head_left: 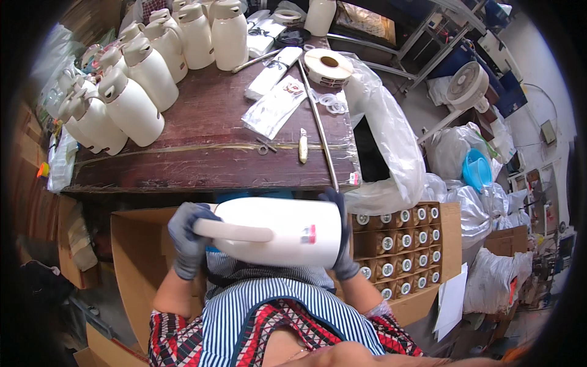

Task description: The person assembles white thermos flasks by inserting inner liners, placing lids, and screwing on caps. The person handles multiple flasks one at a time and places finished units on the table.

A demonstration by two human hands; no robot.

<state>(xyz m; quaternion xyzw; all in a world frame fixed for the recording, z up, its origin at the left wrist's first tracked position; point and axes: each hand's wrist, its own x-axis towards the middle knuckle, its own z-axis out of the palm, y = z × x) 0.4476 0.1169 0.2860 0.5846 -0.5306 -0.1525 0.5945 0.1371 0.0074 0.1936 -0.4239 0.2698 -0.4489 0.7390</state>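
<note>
A white vacuum jug (287, 231) lies on its side in the air in front of my body, its handle facing up at me and a small red and dark label near its base. My left hand (188, 235), in a grey glove, is closed around the lid end by the top of the handle. Against the base at the other end presses my gloved right hand (345, 238); its fingers go partly out of sight behind the jug. Both hands bear the jug between them, just off the near edge of the dark wooden table (208, 131).
Several white jugs (131, 107) crowd the table's left and far side. A label roll (328, 66), plastic bags (275, 107), a long metal rod (318, 125) and a utility knife (303, 145) lie rightward. Below right stands a divided carton (451, 238) of round-topped items; an open carton (134, 263) stands left.
</note>
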